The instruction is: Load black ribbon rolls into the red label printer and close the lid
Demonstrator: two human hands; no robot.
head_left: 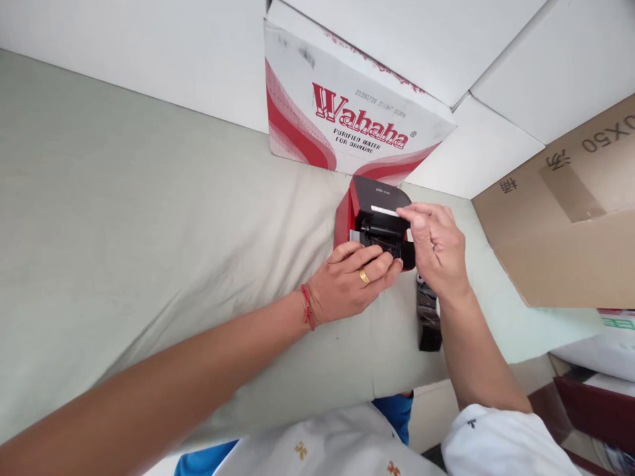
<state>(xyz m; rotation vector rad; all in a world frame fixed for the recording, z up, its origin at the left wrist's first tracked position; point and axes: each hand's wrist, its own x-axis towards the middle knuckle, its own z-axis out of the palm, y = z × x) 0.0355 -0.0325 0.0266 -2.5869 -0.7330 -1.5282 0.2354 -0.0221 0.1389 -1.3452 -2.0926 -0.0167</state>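
Note:
A small red box with a black top (381, 193) stands on the cloth-covered surface, a white strip along the top's front edge. Its front part is open, showing dark contents that I cannot make out. My left hand (354, 281) curls its fingers over the near side of the box and covers part of the opening. At the right front corner, my right hand (439, 248) has thumb and fingers drawn together, fingertips at the white strip. A black item in shiny clear wrapping (428, 317) lies beside my right forearm.
Right behind the red box stands a white and red Wahaha water carton (297, 106). A large brown cardboard carton (570, 231) is on the right. White panels (149, 59) rise along the back. The pale green cloth (124, 198) has creases left of the box.

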